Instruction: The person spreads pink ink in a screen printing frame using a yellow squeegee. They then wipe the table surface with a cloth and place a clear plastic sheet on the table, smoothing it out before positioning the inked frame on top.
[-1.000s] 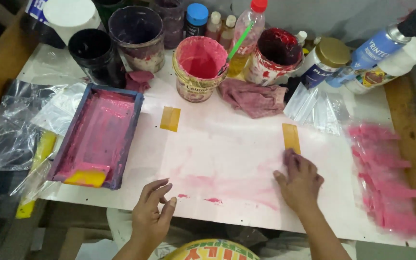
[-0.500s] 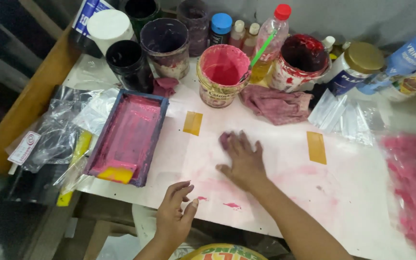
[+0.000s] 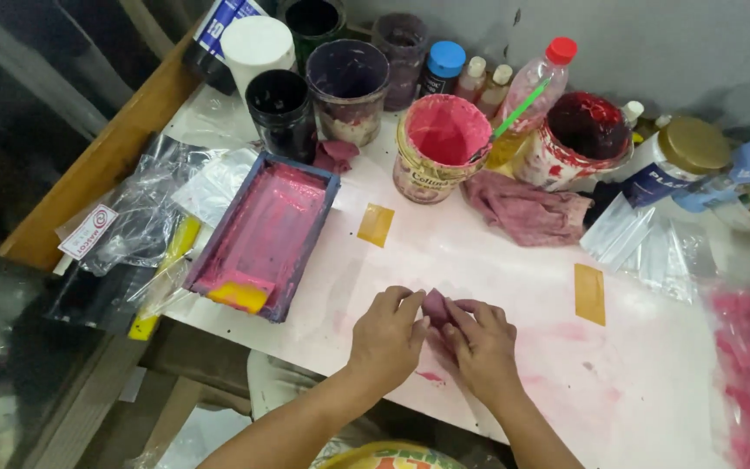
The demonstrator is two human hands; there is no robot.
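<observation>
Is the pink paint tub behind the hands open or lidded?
Open: the pink paint tub stands upright with no lid, its pink-coated inside showing, and a green stick beside its rim.

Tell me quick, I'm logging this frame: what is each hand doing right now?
Left hand: fingers pinched on the small pink piece.
Right hand: fingers pinched on the same pink piece, from the other side.

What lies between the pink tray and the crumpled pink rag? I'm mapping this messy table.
In the head view, a yellow tape strip lies on the white sheet between the pink tray and the rag. The pink-stained tub stands just behind that stretch.
</observation>
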